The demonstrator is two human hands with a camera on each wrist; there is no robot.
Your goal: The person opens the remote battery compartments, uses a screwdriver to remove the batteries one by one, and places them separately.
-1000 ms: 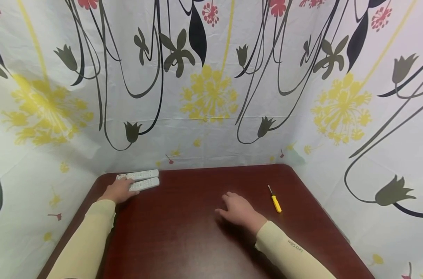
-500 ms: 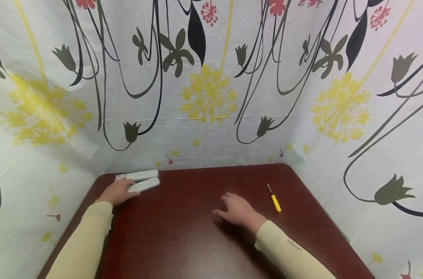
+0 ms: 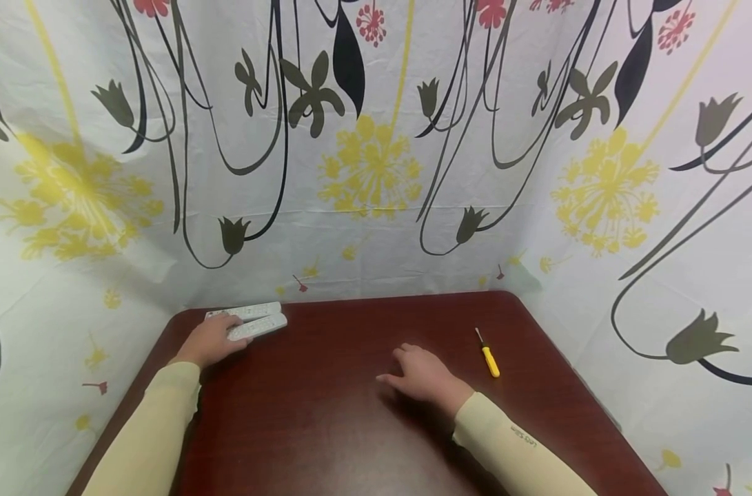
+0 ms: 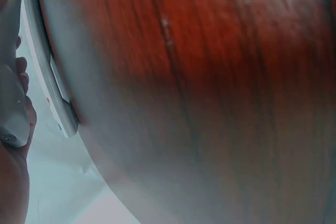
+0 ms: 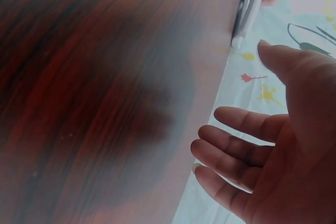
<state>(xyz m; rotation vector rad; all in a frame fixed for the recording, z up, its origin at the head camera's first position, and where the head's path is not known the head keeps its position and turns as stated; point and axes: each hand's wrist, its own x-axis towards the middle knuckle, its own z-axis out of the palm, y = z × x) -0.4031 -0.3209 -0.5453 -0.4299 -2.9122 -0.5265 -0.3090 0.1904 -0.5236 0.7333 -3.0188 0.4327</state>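
Two white remotes lie side by side at the table's far left. My left hand (image 3: 225, 331) grips the nearer remote (image 3: 262, 325) at its left end; in the left wrist view my fingers (image 4: 22, 72) curl round it (image 4: 9, 51). The farther remote (image 3: 248, 311) lies just behind, against the curtain, and also shows in the left wrist view (image 4: 50, 82). My right hand (image 3: 403, 362) rests on the dark red table (image 3: 326, 427) near its middle, fingers relaxed and holding nothing; the right wrist view shows its open palm (image 5: 247, 156). A small yellow-handled screwdriver (image 3: 490, 358) lies to the right of that hand.
A flowered white curtain (image 3: 376, 172) closes off the table at the back and on both sides. The table's right edge (image 3: 599, 406) runs diagonally toward me. In the right wrist view the remotes (image 5: 245, 17) and my left hand show far off.
My left hand has closed on the nearer remote, and its right end has shifted slightly up and to the right. My right hand has barely moved.
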